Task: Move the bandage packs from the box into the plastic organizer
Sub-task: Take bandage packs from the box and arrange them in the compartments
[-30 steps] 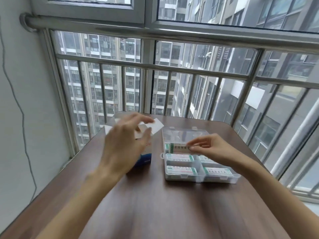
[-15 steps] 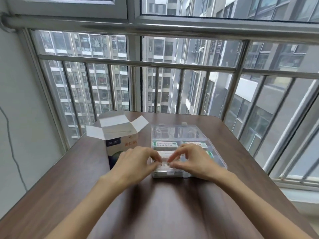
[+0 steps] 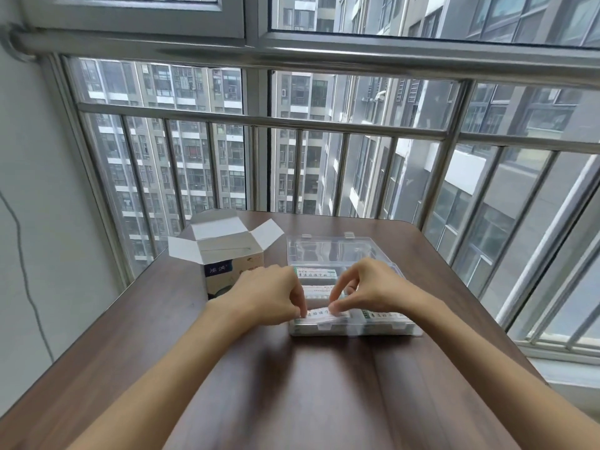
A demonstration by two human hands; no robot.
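Both hands are down at the near-left compartment of the plastic organizer (image 3: 354,329), and there's a bandage pack (image 3: 319,313) going in right now. Left hand (image 3: 263,297) has its fingers (image 3: 300,308) curled and pinched on the pack's left end; right hand (image 3: 373,287) has thumb and forefinger pressed together on the right end. So 2 hands, 1 pack, both clamped on it.

The pack reads as a slim, flat paper-wrapped strip: very light, a bit flexible, likely to bow if squeezed in the middle. Holding it by the short ends, as here, looks like the sensible grip; it keeps the pack straight so it drops between the dividers. The wrapper may be slick, so a light pinch rather than a hard one.

More packs already sit in the organizer: 1 with green print in the back-left compartment (image 3: 316,273) and another at the near right (image 3: 384,316). The clear lid (image 3: 328,250) lies open at the far side.

The box (image 3: 224,259) stands just left of the organizer on the tabletop (image 3: 324,384), flaps open. Whether any packs remain inside, I can't tell from here.
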